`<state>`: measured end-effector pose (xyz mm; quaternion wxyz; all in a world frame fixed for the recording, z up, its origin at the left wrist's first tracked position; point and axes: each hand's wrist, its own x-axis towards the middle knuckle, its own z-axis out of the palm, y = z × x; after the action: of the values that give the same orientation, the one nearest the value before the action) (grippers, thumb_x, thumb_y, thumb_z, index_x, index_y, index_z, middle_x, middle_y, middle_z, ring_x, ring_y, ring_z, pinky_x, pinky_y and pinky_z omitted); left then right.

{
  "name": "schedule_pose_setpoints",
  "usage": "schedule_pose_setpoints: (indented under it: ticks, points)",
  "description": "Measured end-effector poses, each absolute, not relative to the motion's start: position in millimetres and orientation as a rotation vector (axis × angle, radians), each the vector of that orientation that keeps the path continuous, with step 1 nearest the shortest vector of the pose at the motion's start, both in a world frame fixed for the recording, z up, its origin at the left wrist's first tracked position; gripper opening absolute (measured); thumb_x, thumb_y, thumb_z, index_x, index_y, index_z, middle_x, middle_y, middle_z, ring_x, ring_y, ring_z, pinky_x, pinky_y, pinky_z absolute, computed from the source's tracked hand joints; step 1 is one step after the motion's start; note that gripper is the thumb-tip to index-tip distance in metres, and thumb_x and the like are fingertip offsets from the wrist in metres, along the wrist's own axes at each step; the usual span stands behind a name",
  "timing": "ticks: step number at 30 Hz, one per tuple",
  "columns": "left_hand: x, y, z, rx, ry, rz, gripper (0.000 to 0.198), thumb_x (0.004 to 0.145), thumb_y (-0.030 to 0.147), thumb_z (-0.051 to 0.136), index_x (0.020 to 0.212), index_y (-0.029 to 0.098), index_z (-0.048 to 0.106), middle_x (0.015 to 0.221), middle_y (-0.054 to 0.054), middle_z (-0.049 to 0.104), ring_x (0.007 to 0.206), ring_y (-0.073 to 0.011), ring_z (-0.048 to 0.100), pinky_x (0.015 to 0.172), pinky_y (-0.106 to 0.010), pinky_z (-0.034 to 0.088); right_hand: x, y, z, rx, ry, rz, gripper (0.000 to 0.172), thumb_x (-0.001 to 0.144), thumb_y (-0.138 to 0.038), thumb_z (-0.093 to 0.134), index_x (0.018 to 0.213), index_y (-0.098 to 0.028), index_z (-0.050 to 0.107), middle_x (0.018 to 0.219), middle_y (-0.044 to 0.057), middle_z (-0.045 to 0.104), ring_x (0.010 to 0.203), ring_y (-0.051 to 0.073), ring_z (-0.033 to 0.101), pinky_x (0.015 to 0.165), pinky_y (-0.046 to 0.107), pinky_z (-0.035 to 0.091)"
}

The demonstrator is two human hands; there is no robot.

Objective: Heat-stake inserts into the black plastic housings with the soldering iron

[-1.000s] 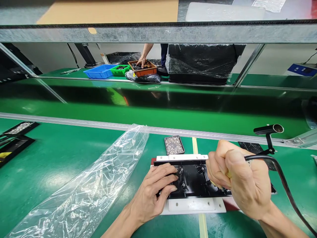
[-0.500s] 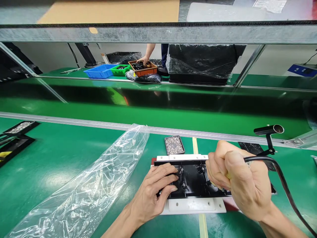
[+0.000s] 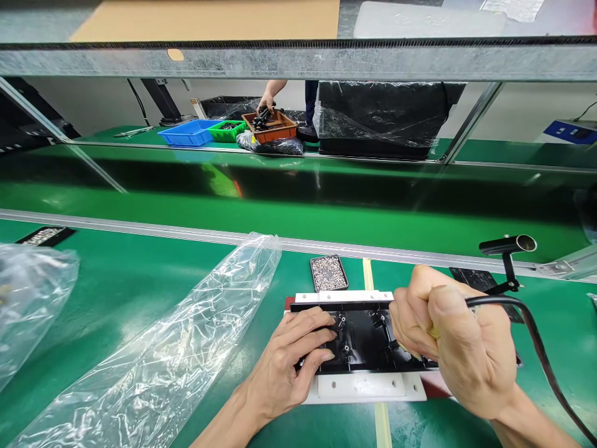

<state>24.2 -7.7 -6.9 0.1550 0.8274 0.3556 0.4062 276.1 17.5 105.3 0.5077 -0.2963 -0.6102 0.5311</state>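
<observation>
Blk panel [image 3: 366,339] glossy plas., long bag [image 3: 172,348] crinkly clr film, shelf beam [image 3: 298,62] dull mottled metal.

On the counter [image 3: 153,267] before you, the panel [image 3: 364,339] lies on the fixture [image 3: 359,386]. Your left hand [image 3: 289,358] rests on the panel's left end, your right hand [image 3: 459,342] over its right part. The parts tray [image 3: 329,274] sits behind the fixture; the long plastic sleeve [image 3: 163,354] lies to the left.

A grey galvanized-metal beam [image 3: 298,61] spans twelve o'clock, a plain pale wall [image 3: 522,107] beyond at two. A flat, glossy green surface [image 3: 289,214] catches light at nine; a smooth green tabletop [image 3: 326,429] lies at six.
</observation>
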Motion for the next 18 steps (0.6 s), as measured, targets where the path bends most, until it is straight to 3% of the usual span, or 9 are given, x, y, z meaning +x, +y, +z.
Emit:
schedule_pose_setpoints:
  ticks: [18]
  points:
    - [23.5,-7.6,-7.3,2.372,1.018,1.146,0.022,0.114,0.015,0.056,0.125,0.020,0.074,0.136,-0.010,0.079,0.131,-0.0290,0.073,0.102,-0.042,0.052,281.3,15.1,99.1,-0.718,-1.447,1.315,0.047,0.119,-0.051,0.041,0.080,-0.026,0.042,0.060,-0.005,0.031,0.052,0.013,0.028,0.048,0.031,0.024]
